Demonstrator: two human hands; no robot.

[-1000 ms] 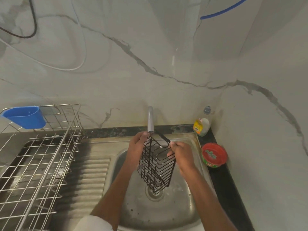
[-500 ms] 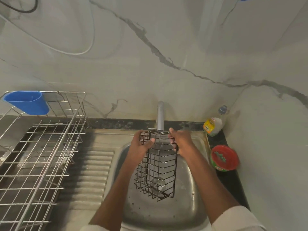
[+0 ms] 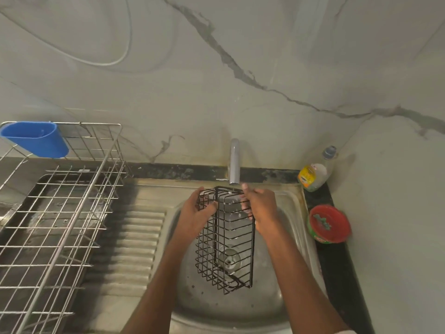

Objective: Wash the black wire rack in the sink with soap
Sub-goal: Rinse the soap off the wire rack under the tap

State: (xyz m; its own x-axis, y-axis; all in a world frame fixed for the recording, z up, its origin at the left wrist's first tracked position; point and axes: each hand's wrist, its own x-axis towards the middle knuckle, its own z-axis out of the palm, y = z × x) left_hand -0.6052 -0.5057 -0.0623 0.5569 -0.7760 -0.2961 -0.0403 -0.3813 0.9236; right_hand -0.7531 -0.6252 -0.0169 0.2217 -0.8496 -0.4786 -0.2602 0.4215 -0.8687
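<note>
Holding black wire rack [image 3: 226, 239] over sink [image 3: 292, 201], left hand [image 3: 196, 216], right hand [image 3: 261, 208] gripping

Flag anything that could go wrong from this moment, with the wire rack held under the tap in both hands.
1. The black wire rack is held only at its top end by the left hand and right hand; wet or soapy, it might slip into the sink.
2. Its top sits close under the tap, so lifting could knock the spout.
</note>
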